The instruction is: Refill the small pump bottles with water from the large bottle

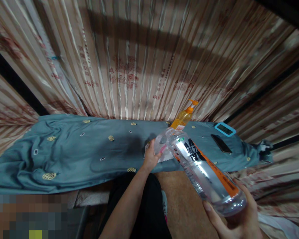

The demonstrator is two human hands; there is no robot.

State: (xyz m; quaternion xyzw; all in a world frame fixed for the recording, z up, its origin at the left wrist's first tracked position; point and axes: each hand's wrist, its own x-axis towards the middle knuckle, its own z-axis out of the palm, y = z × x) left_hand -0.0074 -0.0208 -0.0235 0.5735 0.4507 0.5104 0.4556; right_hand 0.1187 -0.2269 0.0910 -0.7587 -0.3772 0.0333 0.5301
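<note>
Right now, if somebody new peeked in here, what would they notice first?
Probably the big silver-and-orange bottle, tilted in the right hand, its top end by the see-through container in the left hand. Next, the yellow pump bottle with its orange top, just beyond them. Then maybe the bright blue-rimmed device towards the right end of the teal pineapple cloth.

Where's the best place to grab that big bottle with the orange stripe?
The bottle is probably best cupped round its wide bottom end, from the lower right, as the right hand holds it: it tilts, its narrower end pointing away toward the left hand.
</note>
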